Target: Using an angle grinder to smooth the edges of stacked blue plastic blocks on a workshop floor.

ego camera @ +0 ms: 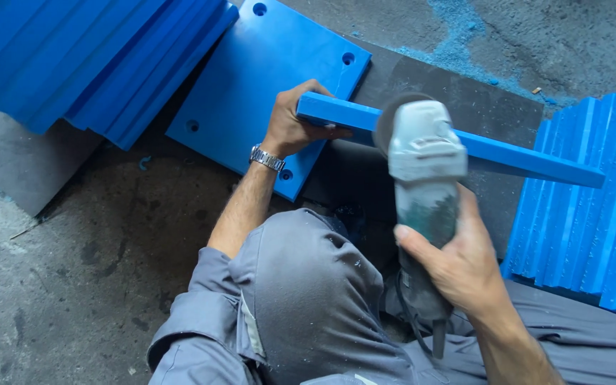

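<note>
I crouch over a grimy concrete floor (pixel 58 285), where a dark rubber mat (pixel 465 100) serves in place of a worktop. Stacks of blue plastic slabs lean at both sides: one fan of them at upper left (pixel 87 57), another at the right edge (pixel 586 214). A single flat blue plate with bolt holes (pixel 251 93) lies on the mat ahead of me. Across it, and out over the mat toward the right stack, runs the blue plastic bar (pixel 529 160) that I am working on. My left hand (pixel 295 125) is clenched around the bar's near end, bracing it. My right hand (pixel 458 260) grasps the grey body of the angle grinder (pixel 422 164), whose disc sits at the bar's edge just right of my left fingers; the disc looks blurred, so I judge it is spinning. Blue dust (pixel 458 36) is scattered on the concrete beyond the mat.

I judge the step in hand to be grinding or trimming the bar's edge near its held end. The next move calls for a firm hold, light steady pressure, and keeping my left fingers well away from the disc.
</note>
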